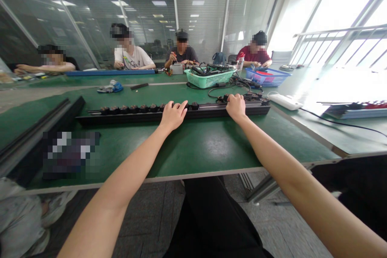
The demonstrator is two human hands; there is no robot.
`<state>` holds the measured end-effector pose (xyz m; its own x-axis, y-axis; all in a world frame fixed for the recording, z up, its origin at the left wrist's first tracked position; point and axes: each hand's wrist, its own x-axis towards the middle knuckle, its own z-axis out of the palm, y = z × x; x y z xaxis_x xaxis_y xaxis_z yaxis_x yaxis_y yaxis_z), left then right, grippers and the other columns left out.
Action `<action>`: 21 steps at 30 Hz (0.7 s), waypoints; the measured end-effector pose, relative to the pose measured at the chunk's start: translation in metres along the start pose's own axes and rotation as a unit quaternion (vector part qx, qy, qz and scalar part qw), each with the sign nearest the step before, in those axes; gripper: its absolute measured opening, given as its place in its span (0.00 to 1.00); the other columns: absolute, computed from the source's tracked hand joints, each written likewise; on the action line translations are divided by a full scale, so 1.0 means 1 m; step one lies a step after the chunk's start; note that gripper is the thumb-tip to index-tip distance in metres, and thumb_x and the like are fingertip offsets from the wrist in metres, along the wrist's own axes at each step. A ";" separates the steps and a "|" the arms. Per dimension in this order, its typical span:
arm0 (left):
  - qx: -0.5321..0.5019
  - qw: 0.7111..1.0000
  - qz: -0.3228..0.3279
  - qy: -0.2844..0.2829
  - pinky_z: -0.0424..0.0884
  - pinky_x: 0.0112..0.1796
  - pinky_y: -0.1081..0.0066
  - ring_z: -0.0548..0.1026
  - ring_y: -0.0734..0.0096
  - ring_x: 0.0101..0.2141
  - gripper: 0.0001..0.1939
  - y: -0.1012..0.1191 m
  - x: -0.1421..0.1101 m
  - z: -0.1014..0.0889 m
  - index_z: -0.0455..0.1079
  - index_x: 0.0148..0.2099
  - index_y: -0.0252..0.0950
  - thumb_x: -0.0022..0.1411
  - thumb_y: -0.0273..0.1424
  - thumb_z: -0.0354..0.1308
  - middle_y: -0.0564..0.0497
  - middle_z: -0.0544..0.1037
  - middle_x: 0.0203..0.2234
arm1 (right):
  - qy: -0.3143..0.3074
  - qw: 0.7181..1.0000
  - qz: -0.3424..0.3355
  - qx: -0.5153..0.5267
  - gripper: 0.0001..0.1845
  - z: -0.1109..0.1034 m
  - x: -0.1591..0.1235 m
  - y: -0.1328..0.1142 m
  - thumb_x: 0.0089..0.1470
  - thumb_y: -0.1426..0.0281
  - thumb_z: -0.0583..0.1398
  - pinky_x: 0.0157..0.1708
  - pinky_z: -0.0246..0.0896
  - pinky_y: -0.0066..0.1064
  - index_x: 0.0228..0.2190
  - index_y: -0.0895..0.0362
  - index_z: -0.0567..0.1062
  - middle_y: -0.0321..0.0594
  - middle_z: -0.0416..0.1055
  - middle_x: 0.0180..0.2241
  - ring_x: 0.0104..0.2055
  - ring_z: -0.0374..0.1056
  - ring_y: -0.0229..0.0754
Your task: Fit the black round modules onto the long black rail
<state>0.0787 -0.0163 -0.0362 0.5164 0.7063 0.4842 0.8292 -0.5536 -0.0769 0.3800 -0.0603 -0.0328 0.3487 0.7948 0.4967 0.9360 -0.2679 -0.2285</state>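
Observation:
A long black rail (136, 119) lies crosswise on the green table in front of me, with several small round black pieces (143, 109) lined up along it. My left hand (174, 115) rests over the middle of this row, its fingers apart and the index finger stretched to the right; the thumb side is hidden. Near the rail's right end, my right hand (236, 106) has its fingers curled down at a cluster of black pieces (252, 97). What lies under those fingertips is covered by the hand.
Beyond the rail stand a green basket (208, 80) full of black cables and a blue basket (266, 78). A white power strip (286, 101) lies to the right. At left are another long dark rail (57, 129) and a dark packet (71, 155). Several people sit across the table.

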 end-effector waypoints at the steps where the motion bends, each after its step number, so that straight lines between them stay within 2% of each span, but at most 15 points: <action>1: 0.000 1.000 -0.002 -0.002 0.63 0.64 0.48 0.66 0.42 0.64 0.28 0.000 0.000 0.000 0.63 0.76 0.39 0.80 0.39 0.42 0.40 0.80 0.60 | 0.001 1.000 0.000 -0.001 0.22 0.000 0.000 0.000 0.62 0.79 0.50 0.53 0.59 0.44 0.50 0.62 0.80 0.61 0.72 0.50 0.54 0.63 0.59; 10: 0.005 1.000 -0.004 -0.012 0.63 0.64 0.47 0.66 0.39 0.64 0.29 0.002 0.000 -0.002 0.62 0.76 0.38 0.80 0.39 0.42 0.41 0.79 0.61 | -0.015 1.000 0.000 -0.017 0.22 -0.001 0.000 0.001 0.61 0.79 0.52 0.56 0.59 0.44 0.50 0.62 0.80 0.61 0.72 0.53 0.58 0.63 0.58; 21: -0.006 1.000 -0.001 -0.002 0.63 0.64 0.47 0.66 0.41 0.64 0.29 0.000 -0.001 0.000 0.62 0.76 0.39 0.80 0.39 0.42 0.40 0.79 0.60 | -0.038 0.998 0.031 -0.048 0.23 -0.010 -0.002 -0.004 0.66 0.74 0.51 0.56 0.60 0.46 0.55 0.66 0.78 0.65 0.72 0.56 0.59 0.66 0.61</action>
<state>0.0782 -0.0167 -0.0363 0.5154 0.7094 0.4808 0.8279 -0.5570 -0.0656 0.3765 -0.0663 -0.0247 0.4055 0.8131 0.4176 0.9140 -0.3660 -0.1748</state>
